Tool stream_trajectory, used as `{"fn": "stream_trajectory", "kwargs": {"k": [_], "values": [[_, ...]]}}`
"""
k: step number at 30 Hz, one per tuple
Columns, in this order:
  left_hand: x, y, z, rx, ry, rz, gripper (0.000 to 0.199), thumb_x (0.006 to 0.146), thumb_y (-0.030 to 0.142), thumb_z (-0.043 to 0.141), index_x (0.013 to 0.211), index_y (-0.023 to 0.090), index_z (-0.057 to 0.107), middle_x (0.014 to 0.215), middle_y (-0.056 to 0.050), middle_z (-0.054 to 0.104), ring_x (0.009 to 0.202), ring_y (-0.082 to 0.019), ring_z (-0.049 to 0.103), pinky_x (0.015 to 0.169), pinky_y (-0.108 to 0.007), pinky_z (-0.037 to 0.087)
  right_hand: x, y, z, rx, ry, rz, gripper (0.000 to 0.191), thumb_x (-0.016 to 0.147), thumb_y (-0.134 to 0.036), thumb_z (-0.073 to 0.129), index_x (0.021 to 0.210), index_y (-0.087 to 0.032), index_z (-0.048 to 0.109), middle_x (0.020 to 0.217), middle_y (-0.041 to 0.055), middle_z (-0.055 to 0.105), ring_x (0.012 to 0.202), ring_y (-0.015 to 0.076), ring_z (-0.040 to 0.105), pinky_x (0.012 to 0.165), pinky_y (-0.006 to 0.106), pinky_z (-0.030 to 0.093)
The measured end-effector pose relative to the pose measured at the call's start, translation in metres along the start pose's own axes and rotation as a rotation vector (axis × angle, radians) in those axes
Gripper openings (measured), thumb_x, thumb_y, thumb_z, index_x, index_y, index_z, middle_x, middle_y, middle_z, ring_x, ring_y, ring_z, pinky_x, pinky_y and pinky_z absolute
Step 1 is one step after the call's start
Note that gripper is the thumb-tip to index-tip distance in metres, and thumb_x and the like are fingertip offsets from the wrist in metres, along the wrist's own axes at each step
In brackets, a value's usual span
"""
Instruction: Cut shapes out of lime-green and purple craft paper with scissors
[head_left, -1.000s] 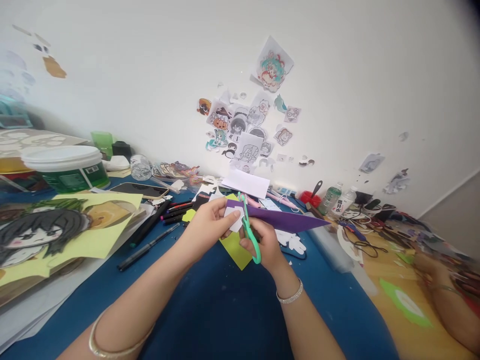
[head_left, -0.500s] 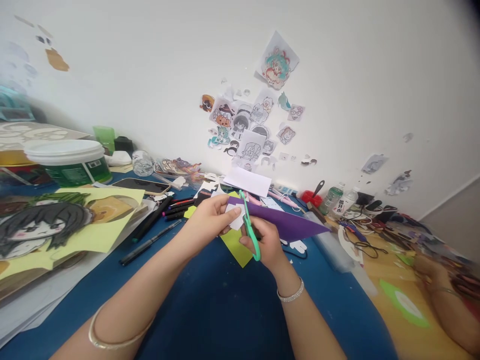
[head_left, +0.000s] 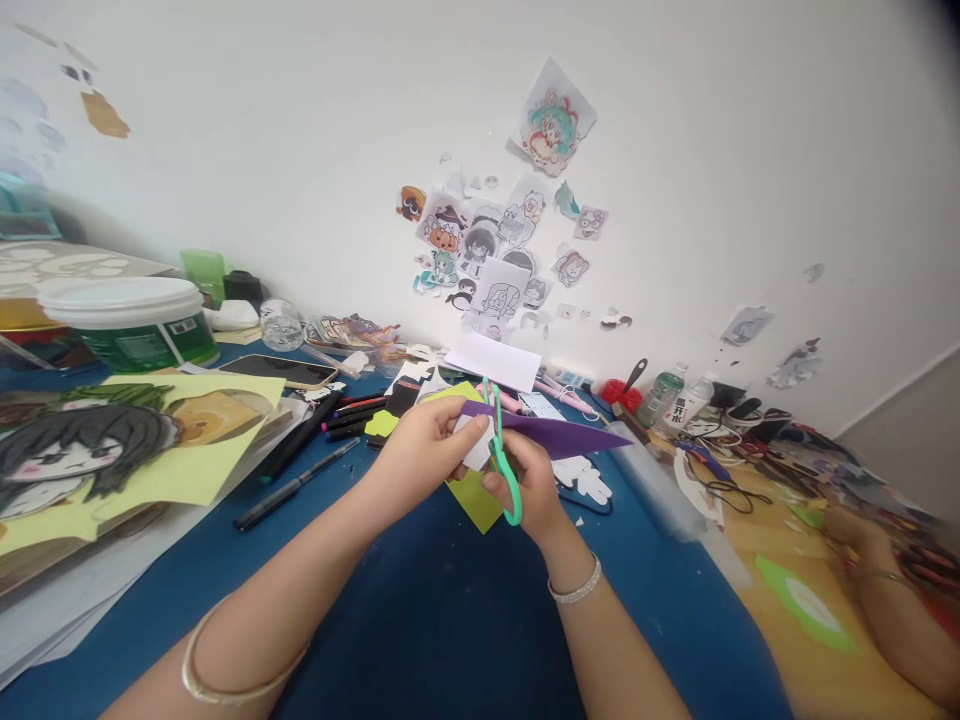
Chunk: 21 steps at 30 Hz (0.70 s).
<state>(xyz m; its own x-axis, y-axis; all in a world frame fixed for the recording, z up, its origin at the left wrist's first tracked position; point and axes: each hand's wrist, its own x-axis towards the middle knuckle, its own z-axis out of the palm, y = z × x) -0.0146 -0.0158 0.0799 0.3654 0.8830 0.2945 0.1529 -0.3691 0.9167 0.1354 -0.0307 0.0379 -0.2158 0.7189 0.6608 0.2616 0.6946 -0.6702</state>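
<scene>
Between the thumb and fingers of my left hand (head_left: 431,440) is a small white paper piece (head_left: 478,445), pinched together with a purple sheet (head_left: 566,436). The purple sheet stretches out to the right behind the scissors, tapering to a point. My right hand (head_left: 531,487) is wrapped round the green handles of a pair of scissors (head_left: 510,485), whose blades point up and away beside the white piece. The blades cross the purple sheet; exactly where they meet its edge is hard to see. Below my hands a yellow-green sheet (head_left: 480,505) lies on the blue mat.
Black pens (head_left: 296,487) and paper cut-outs (head_left: 112,450) lie to the left, near a white-lidded tub (head_left: 131,320). At the right are clear bottles (head_left: 664,398) and a plastic sleeve (head_left: 660,485). Another person's arm (head_left: 896,590) rests at the far right.
The purple sheet has tilted and now shows as a narrower strip, its right tip further left. The scissors and white piece have shifted slightly right. Both hands keep their hold.
</scene>
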Motion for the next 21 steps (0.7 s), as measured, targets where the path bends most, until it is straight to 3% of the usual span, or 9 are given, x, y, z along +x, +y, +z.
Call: {"fn": "stream_trajectory", "kwargs": {"k": [11,17,21], "values": [[0.0009,0.0011,-0.002,-0.044,-0.032,-0.014,0.026,0.077,0.041,0.05,0.072,0.016,0.054,0.053,0.002,0.054,0.038,-0.008,0.046,0.037,-0.02,0.036,-0.0004,-0.0035,-0.0016,-0.112,-0.011,0.02,0.041,0.074,-0.056,0.053,0.076,-0.016,0.055,0.059,-0.0006,0.046,0.051,0.0106,0.041,0.047,0.023,0.035],[0.0008,0.0019,-0.0039,-0.282,-0.167,-0.035,0.023,0.079,0.039,0.049,0.077,0.016,0.052,0.061,0.001,0.058,0.044,-0.01,0.053,0.045,-0.024,0.046,-0.0017,-0.0009,-0.002,-0.035,-0.066,0.054,0.038,0.075,-0.055,0.053,0.077,-0.017,0.051,0.065,0.0032,0.056,0.054,0.0126,0.047,0.052,0.025,0.041],[0.0011,0.0027,-0.0067,-0.373,-0.232,-0.052,0.022,0.078,0.038,0.051,0.08,0.016,0.054,0.069,0.0,0.059,0.043,-0.005,0.046,0.042,-0.019,0.038,-0.0005,0.0,-0.0047,-0.038,-0.076,0.061,0.037,0.074,-0.054,0.055,0.078,-0.017,0.052,0.063,0.0013,0.052,0.051,0.0113,0.043,0.049,0.024,0.038]]}}
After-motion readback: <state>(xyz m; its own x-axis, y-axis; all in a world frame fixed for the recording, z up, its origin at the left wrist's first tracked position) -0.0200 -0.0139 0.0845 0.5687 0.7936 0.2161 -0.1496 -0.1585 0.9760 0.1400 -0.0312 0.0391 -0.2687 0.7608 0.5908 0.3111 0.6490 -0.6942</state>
